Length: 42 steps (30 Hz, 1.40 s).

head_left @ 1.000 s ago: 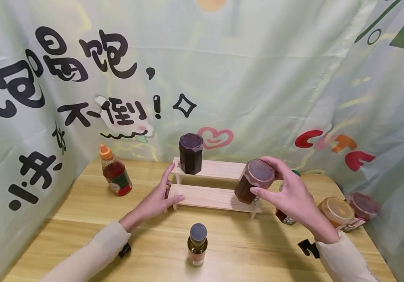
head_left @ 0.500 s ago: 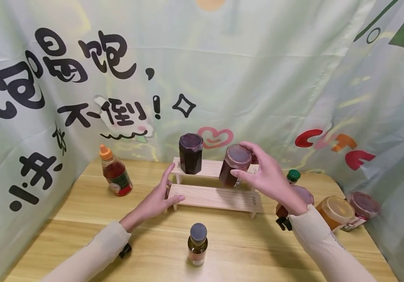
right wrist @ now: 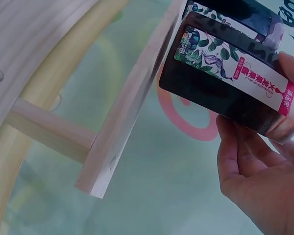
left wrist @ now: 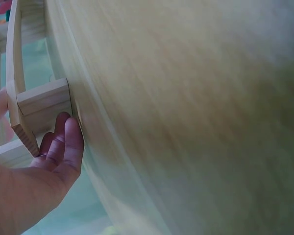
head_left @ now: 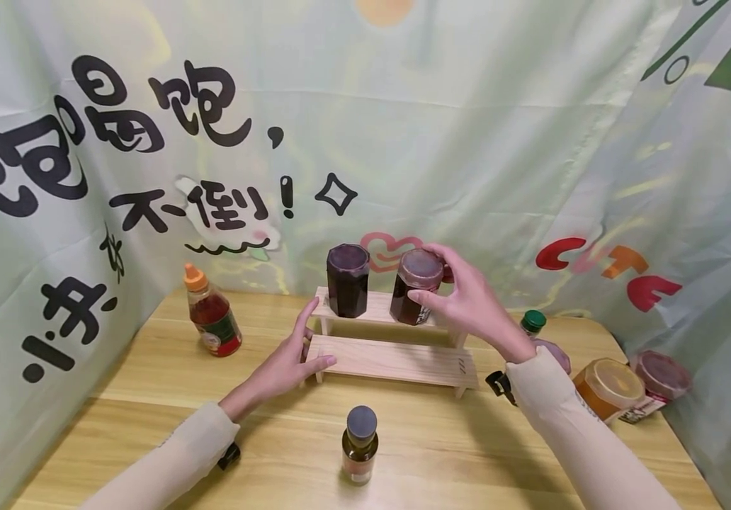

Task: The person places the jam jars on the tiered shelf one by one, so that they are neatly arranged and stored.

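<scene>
My right hand (head_left: pixel 477 304) grips a dark octagonal jam jar (head_left: pixel 406 306) by its upper part, thumb on the near side. The jar stands upright at the rack's upper tier; whether its base fully rests there, I cannot tell. Its white floral label (right wrist: pixel 235 68) shows in the right wrist view. To its left, a second dark jar (head_left: pixel 348 287) sits on the same tier. My left hand (head_left: pixel 279 365) holds the left end of the two-tier wooden rack (head_left: pixel 391 361). In the left wrist view its fingers (left wrist: pixel 71 142) curl under the lower board.
A squeeze bottle with orange cap (head_left: pixel 215 322) stands at the left. Nearer me is a small dark-capped bottle (head_left: pixel 360 446). On the right are a green-capped bottle (head_left: pixel 533 322), an amber jar (head_left: pixel 609 389) and a reddish jar (head_left: pixel 659 382). A printed curtain (head_left: pixel 467 142) hangs behind the table.
My right hand has carried the jar left and back, from above the lower tier's right end to the upper tier beside the other jar. My left hand stays on the rack.
</scene>
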Each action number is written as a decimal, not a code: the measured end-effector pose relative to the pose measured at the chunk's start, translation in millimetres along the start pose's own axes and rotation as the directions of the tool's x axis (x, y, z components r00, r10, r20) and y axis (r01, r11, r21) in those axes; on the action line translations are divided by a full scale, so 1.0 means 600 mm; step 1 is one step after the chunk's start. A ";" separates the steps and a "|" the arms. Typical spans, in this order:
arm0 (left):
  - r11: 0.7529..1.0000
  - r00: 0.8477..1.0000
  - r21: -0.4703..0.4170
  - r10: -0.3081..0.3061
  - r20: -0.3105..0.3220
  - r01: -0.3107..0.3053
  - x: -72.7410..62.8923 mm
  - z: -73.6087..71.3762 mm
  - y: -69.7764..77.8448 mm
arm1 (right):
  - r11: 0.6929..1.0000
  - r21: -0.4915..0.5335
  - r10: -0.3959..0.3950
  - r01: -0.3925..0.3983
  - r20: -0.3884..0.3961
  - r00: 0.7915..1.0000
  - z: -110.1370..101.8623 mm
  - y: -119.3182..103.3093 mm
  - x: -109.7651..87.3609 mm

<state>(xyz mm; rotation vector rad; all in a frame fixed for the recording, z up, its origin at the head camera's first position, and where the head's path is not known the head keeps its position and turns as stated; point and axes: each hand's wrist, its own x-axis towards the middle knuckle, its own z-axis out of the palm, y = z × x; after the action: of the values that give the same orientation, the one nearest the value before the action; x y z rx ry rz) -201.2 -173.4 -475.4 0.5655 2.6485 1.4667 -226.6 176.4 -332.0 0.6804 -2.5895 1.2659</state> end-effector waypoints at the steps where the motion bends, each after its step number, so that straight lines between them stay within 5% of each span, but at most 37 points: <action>1: 1.000 1.000 -0.001 -0.004 0.001 0.004 0.000 0.000 -0.001 | 1.000 0.005 0.000 0.000 0.003 1.000 0.000 0.001 0.001; 27: 1.000 1.000 -0.003 -0.011 -0.009 0.011 0.001 0.002 0.000 | 0.998 0.036 0.045 -0.049 0.086 0.995 -0.012 0.020 0.019; 42: 1.000 1.000 -0.006 0.000 0.017 0.001 0.003 -0.004 0.000 | 0.988 0.112 0.099 -0.109 0.094 0.991 -0.022 0.009 -0.004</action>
<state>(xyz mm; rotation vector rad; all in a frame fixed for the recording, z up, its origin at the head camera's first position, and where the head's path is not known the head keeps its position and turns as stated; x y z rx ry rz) -203.1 -174.8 -474.2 0.5743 2.6306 1.4619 -227.7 190.6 -328.7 0.6420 -2.6699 1.4615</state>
